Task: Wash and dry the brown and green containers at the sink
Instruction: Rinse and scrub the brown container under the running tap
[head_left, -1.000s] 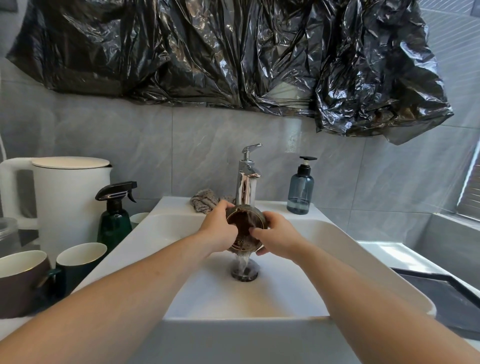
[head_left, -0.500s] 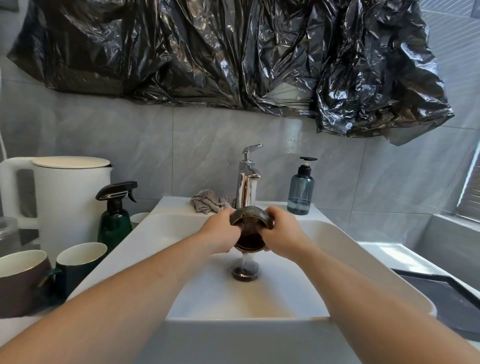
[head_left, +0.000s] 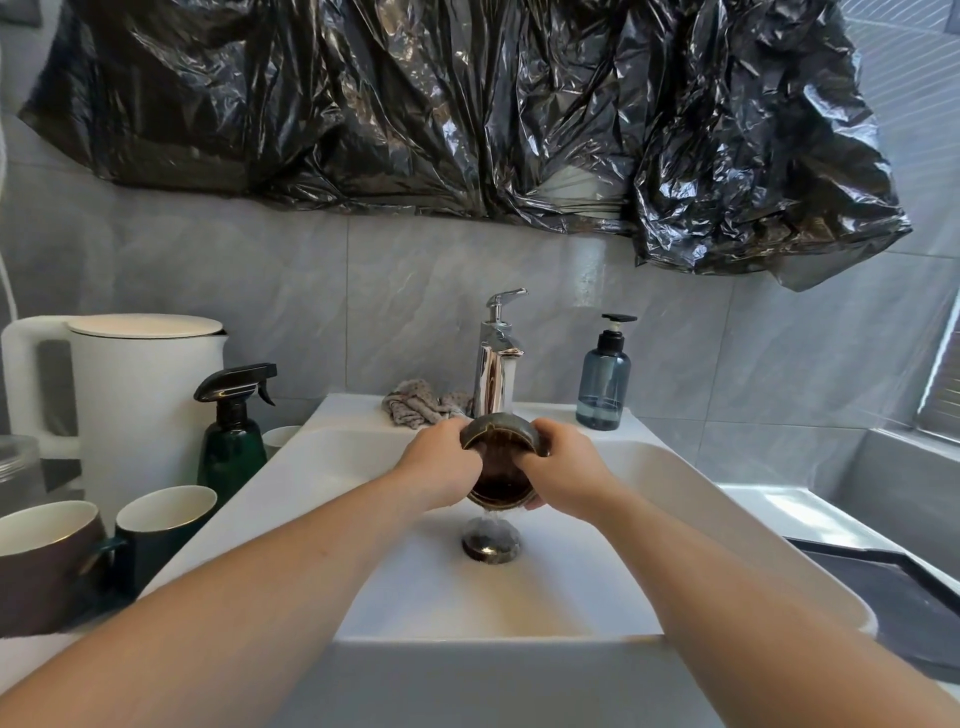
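No legible text; brown container (head_left: 500, 470)

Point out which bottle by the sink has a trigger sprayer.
The dark green bottle left of the sink; the blue-grey bottle right of the tap has a pump top instead.

Two bare forearms are showing in the head view, reaching in from the bottom corners of the picture, and no sleeve, cuff or glove is covering either one as far as the picture's edge. The left hand (head_left: 444, 470) and the right hand (head_left: 563, 475) are wearing nothing that shows: the wrists are carrying no watch, band or bracelet, and the backs of the hands are showing no rings, though most of the fingers are lying out of sight. Nothing more of the person is appearing anywhere else.
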